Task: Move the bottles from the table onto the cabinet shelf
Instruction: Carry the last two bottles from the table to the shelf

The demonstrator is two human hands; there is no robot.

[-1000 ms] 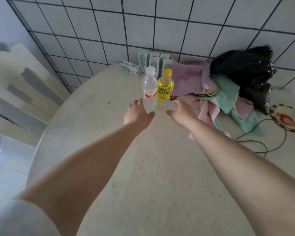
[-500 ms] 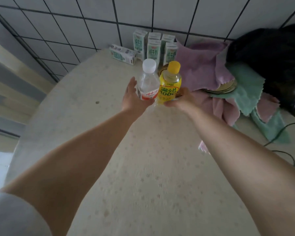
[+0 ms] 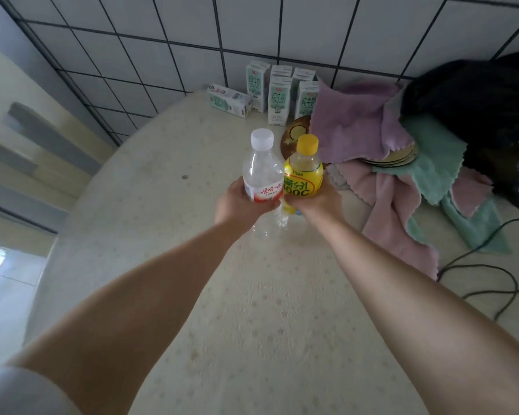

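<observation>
My left hand (image 3: 240, 205) grips a clear water bottle (image 3: 262, 172) with a white cap and a red-and-white label. Right beside it, my right hand (image 3: 315, 202) grips a yellow drink bottle (image 3: 303, 175) with a yellow cap. Both bottles stand upright and touch each other over the cream, star-patterned table (image 3: 267, 310). Their bases are hidden behind my hands, so I cannot tell whether they rest on the table. The cabinet shelf is out of view.
Several milk cartons (image 3: 279, 97) stand by the tiled wall, one lying flat (image 3: 228, 100). Purple, pink and green cloths (image 3: 384, 163) pile up at right over stacked round mats (image 3: 396, 157). A black bag (image 3: 474, 115) and a black cable (image 3: 489, 271) lie further right.
Both hands reached forward and closed round the bottles: the left on the water bottle, the right on the yellow one. The view moved closer to the table.
</observation>
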